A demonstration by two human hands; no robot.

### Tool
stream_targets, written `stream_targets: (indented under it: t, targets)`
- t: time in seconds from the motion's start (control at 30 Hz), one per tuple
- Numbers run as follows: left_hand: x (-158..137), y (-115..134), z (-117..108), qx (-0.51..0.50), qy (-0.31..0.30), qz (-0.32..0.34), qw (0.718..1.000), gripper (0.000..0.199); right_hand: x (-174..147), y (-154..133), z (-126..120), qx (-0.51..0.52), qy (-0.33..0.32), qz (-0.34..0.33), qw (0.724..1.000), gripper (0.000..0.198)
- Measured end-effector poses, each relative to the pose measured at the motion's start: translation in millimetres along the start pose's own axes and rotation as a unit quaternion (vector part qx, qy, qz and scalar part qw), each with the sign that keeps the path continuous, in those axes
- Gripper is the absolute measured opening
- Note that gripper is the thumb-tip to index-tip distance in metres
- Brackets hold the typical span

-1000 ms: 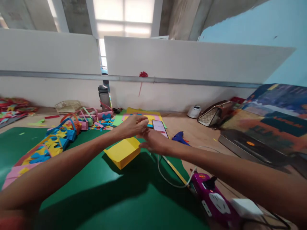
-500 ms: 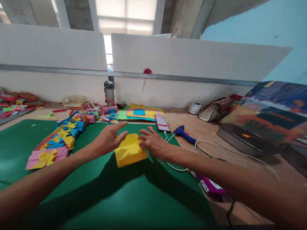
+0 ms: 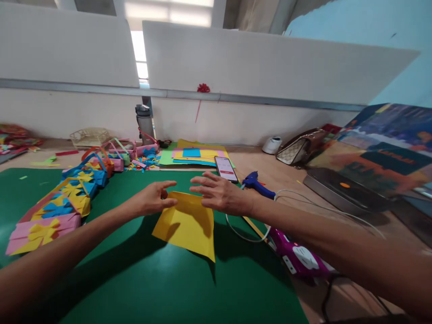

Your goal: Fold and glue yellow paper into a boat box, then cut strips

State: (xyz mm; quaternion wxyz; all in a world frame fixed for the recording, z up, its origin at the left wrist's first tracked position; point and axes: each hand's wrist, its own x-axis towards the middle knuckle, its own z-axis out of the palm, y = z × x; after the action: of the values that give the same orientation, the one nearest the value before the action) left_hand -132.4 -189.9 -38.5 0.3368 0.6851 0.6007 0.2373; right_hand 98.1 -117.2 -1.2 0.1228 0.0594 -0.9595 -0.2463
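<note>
My left hand (image 3: 151, 198) is unclenched, its index finger and thumb extended with a gap between them, at the upper left corner of a yellow paper (image 3: 189, 227); I cannot tell whether the thumb touches it. My right hand (image 3: 219, 194) is loose, fingers spread and pointing left, over the paper's upper right edge; contact is likewise unclear to me. The yellow paper lies between and below both hands on a green mat (image 3: 151, 283), creased near its far edge, its near right corner casting a narrow shadow. Just beyond the right hand I see a phone (image 3: 227, 169), lit, beside a stack of coloured sheets (image 3: 168, 159) topped by a blue piece (image 3: 191, 152). To the right, on the brown table (image 3: 286, 176), lie a blue glue gun (image 3: 259, 186) and, nearer, a purple device (image 3: 297, 256), with a looping white cable (image 3: 241, 237) beside it. To the left, a row of bow-trimmed paper baskets recedes from a pink basket (image 3: 69, 222) in front. Farther out I note a grey bottle (image 3: 145, 130) by the wall, a handbag (image 3: 295, 149) and a dark case (image 3: 347, 191).
</note>
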Motion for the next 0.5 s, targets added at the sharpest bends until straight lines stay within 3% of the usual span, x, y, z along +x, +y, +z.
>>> stream_targets:
  t: [0.17,0.3,0.4,0.47,0.5]
  targets:
    - [14,-11,4,-0.047,-0.031,-0.02,0.998,0.039,3,11,15,0.031,-0.026,0.004,0.999,0.028]
    - [16,-13,13,-0.04,-0.004,-0.034,0.999,0.032,-1,14,21,0.122,-0.01,0.085,0.989,0.027]
    - [15,-12,16,-0.031,0.015,-0.023,0.999,0.029,-6,14,11,0.181,-0.035,0.221,0.958,0.035]
    - [15,-10,17,-0.024,0.023,-0.014,0.999,0.027,-13,20,0,0.165,-0.125,0.356,0.911,0.03]
    - [16,-9,17,-0.021,0.026,-0.009,0.999,0.027,-19,25,-5,0.144,-0.2,0.423,0.872,0.025]
